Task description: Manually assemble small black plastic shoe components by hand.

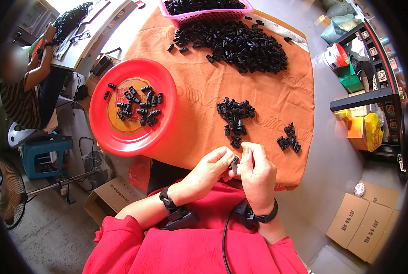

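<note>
My left hand (203,172) pinches a small black plastic cord lock (234,162) between thumb and fingers, just over the table's near edge. Close beside it, my right hand (259,174) is closed, thumb against forefinger; whatever it grips is too small or hidden to make out. Beyond my hands lies a loose group of black cord locks (235,114) on the orange tablecloth (194,137). A smaller cluster of cord locks (289,138) sits to the right. On the left, a red plate (102,134) carries several more of them.
A large heap of black cord locks (240,43) covers the table's far side, below a pink basket (185,19) full of them. Left are another person (23,91), a blue stool (44,155) and a fan (5,192). A rack (363,98) and cardboard boxes (359,223) stand right.
</note>
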Tool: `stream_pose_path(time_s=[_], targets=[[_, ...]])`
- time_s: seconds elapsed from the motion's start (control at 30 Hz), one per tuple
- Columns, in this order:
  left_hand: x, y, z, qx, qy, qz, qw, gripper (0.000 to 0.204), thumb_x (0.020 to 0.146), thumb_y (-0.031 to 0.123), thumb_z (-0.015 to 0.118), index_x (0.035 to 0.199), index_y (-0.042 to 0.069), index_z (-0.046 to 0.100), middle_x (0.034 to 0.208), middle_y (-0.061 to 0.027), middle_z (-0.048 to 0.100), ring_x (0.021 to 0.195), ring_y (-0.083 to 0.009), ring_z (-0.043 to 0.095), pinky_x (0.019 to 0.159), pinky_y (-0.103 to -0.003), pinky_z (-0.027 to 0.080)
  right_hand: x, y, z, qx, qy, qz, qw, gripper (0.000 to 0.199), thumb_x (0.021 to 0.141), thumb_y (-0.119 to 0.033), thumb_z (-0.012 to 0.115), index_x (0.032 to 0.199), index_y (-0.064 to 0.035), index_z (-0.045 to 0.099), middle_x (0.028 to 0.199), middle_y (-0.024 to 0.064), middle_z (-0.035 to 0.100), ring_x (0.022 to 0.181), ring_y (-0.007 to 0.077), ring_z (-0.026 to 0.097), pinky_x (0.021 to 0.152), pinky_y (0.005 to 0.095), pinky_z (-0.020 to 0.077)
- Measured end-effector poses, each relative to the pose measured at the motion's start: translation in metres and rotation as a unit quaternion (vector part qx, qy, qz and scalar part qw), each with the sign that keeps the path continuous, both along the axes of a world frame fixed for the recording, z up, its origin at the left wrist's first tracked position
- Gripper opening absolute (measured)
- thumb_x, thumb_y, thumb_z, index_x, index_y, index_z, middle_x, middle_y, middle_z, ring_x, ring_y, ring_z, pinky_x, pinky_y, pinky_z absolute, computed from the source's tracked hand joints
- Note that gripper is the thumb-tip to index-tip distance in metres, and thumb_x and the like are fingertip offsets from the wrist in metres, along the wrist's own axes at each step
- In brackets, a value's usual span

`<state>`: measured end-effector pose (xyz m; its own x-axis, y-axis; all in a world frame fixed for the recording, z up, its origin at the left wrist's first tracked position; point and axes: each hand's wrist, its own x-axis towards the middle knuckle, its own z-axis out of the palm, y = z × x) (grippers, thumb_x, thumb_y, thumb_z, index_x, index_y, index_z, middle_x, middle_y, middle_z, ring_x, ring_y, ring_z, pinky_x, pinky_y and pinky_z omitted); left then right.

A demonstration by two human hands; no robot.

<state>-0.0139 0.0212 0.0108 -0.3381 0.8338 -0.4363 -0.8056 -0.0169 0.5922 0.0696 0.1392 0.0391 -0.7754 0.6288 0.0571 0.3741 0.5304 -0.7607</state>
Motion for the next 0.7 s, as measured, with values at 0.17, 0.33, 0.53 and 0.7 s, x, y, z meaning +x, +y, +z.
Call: stream_pose_path(time_s=[0.17, 0.33, 0.53, 0.7], targets=[[0.000, -0.001, -0.002, -0.007, 0.012, -0.004, 1.000, 0.024, 0.106, 0.028, 0.044, 0.099, 0.008, 0.055, 0.083, 0.0015, 0.054, 0.073, -0.0073, 0.049, 0.068, -0.023, 0.041, -0.001, -0.001, 0.000, 0.011, -0.001, 0.000, 1.000, 0.010, 0.094, -0.009, 0.059, 0.103, -0.0053, 0.061, 0.072, 0.0173, 0.066, 0.064, 0.0334, 0.067, 0.054, 0.0414, 0.0508], [-0.001, -0.002, -0.002, -0.037, 0.043, -0.026, 0.998, 0.025, 0.106, 0.028, 0.045, 0.099, 0.007, 0.056, 0.082, 0.0014, 0.054, 0.072, -0.0071, 0.048, 0.068, -0.023, 0.041, -0.002, 0.003, 0.003, 0.029, 0.001, -0.030, 0.999, 0.009, 0.095, -0.008, 0.057, 0.103, -0.0043, 0.061, 0.069, 0.0166, 0.064, 0.061, 0.0300, 0.067, 0.053, 0.0396, 0.0501], [-0.002, -0.001, 0.002, -0.014, -0.041, -0.014, 0.999, 0.026, 0.105, 0.029, 0.046, 0.100, 0.006, 0.058, 0.084, 0.0013, 0.054, 0.071, -0.0074, 0.049, 0.068, -0.024, 0.041, 0.000, 0.010, 0.004, -0.016, 0.041, -0.054, 0.998, 0.011, 0.098, -0.008, 0.054, 0.103, -0.0027, 0.062, 0.068, 0.0142, 0.063, 0.057, 0.0224, 0.066, 0.051, 0.0352, 0.0494], [-0.001, -0.002, -0.006, 0.020, -0.066, -0.002, 0.998, 0.025, 0.105, 0.029, 0.047, 0.100, 0.006, 0.057, 0.084, 0.0015, 0.055, 0.072, -0.0076, 0.050, 0.068, -0.024, 0.043, 0.005, 0.009, -0.002, -0.052, 0.022, 0.004, 0.998, 0.011, 0.098, -0.010, 0.056, 0.106, -0.0032, 0.062, 0.070, 0.0118, 0.065, 0.058, 0.0197, 0.066, 0.051, 0.0329, 0.0496]])
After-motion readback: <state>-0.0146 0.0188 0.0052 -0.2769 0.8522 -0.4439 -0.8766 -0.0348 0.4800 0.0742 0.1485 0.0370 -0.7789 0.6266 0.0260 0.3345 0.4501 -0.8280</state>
